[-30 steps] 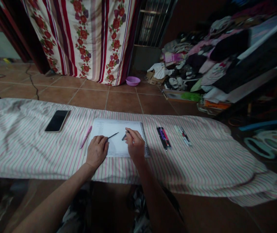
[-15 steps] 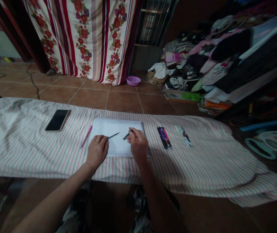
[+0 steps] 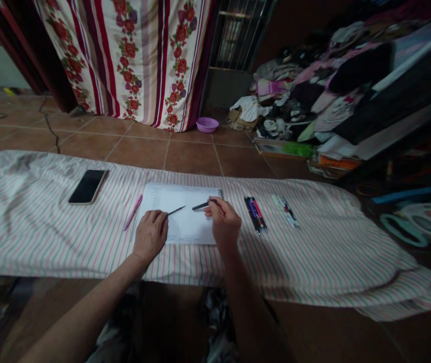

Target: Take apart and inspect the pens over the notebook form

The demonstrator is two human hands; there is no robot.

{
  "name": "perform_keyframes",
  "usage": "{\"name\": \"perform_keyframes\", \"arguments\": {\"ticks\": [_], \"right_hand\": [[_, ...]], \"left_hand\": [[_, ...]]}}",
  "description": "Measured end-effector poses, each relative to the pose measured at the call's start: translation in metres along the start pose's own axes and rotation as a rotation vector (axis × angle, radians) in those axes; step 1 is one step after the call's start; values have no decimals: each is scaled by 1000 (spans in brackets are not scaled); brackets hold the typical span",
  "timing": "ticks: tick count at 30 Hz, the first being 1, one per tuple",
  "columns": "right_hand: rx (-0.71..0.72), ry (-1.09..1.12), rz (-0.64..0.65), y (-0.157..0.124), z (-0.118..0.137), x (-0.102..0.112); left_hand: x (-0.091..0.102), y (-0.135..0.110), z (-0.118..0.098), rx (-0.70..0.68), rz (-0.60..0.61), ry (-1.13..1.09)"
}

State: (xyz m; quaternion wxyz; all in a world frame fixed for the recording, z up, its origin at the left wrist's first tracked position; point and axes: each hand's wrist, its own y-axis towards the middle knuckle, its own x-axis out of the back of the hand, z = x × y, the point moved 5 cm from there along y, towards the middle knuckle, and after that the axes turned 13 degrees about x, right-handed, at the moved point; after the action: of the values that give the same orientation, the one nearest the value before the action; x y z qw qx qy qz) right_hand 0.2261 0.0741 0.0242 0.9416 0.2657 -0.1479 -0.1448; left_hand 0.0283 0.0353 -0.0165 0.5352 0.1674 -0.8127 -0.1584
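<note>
A spiral notebook [image 3: 188,227] lies open on the striped cloth before me, its page mostly white with faint print near the edges. My left hand [image 3: 150,233] rests on its left side, fingers closed on a thin dark pen [image 3: 176,210] whose narrow tip points right. Over the right side of the page, my right hand [image 3: 226,219] pinches a black pen [image 3: 200,205], or a tube-like part of one; its far end is hidden by the fingers. The two tips face each other with a small gap. A pink pen [image 3: 133,213] lies left of the notebook.
Several pens [image 3: 255,215] lie right of the notebook, with more light-coloured pens [image 3: 285,210] beyond them. A phone [image 3: 88,187] lies at the left on the striped cloth [image 3: 332,242]. Across the tiled floor are a purple basin [image 3: 207,125], a flowered curtain [image 3: 147,60] and heaped clothes [image 3: 313,85].
My right hand has moved right, away from my left hand, and the black pen in it has turned closer to level. My left hand has stayed nearly still.
</note>
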Motion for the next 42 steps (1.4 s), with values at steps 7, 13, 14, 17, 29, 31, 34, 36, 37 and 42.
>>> {"name": "perform_keyframes", "arguments": {"ticks": [7, 13, 14, 17, 29, 31, 34, 36, 37, 42], "right_hand": [[-391, 401, -301, -7, -52, 1], [-467, 484, -308, -12, -80, -8], [-448, 454, -289, -13, -81, -8], [-389, 283, -223, -13, -78, -4], [-21, -430, 26, -10, -49, -1], [82, -457, 23, -11, -42, -4], [144, -445, 61, -13, -38, -7], [153, -436, 80, -15, -37, -8], [159, -431, 84, -16, -37, -8], [174, -380, 142, -16, -26, -19]], "left_hand": [[1, 0, 3, 31, -46, 4], [4, 0, 7, 93, -92, 35], [5, 0, 8, 96, -96, 39], [5, 0, 8, 95, -101, 46], [1, 2, 14, 127, -59, -43], [1, 2, 14, 129, -63, -59], [1, 2, 14, 127, -62, -65], [1, 2, 14, 126, -63, -62], [2, 2, 14, 123, -64, -62], [2, 2, 12, 89, -48, -102]]}}
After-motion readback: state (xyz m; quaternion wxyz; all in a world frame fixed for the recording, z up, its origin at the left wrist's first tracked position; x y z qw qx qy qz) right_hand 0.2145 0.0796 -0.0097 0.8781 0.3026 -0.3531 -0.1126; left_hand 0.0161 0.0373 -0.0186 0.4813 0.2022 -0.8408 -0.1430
